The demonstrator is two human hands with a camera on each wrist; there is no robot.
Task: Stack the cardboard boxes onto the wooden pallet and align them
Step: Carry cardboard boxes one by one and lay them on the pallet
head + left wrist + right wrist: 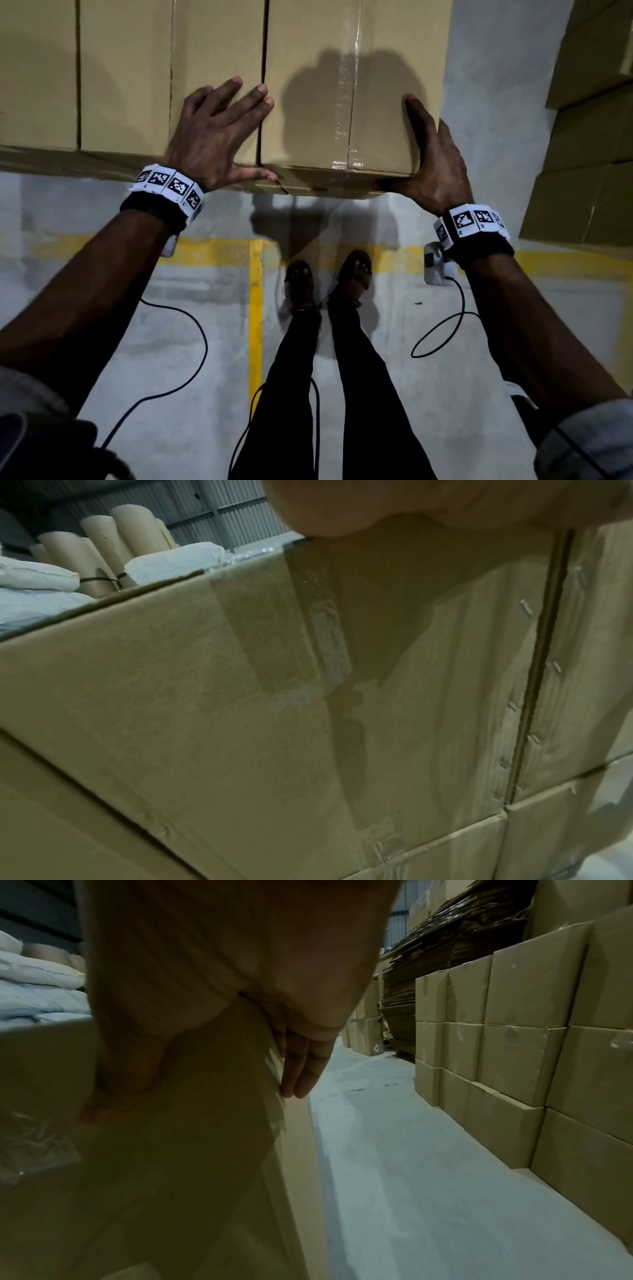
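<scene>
Cardboard under your palms: both your hands rest on the top box (342,102), the end one of the top row, set at about chest height.
Left hand: your left hand (212,137) lies flat on the box top with fingers spread and straight, across the seam where this box meets its neighbour (123,75); it grips nothing.
Right hand: your right hand (435,164) lies along the box's right edge, thumb on the near face. The right wrist view shows its fingers (301,1064) straight and flat against the side wall, so it presses and does not clench.
Box look: plain brown corrugated card, clear tape (346,85) running down the middle of the lid and over onto the front face; the near bottom corner is slightly crushed.
Row beyond: the left wrist view shows the boxes butted side by side with another layer (445,853) beneath.
Done, as I judge it: the box is already up on the stack, and several layers are built.
Left, as I judge it: squaring. A dark gap (263,85) shows between this box and its neighbour, so you likely need to push it leftward until they touch.
Pallet: hidden; I cannot tell how the bottom layer sits on it.
Far side: more stacked boxes (514,1031) stand across the floor (394,1150), well apart; whether they belong on this pallet I cannot tell.
</scene>
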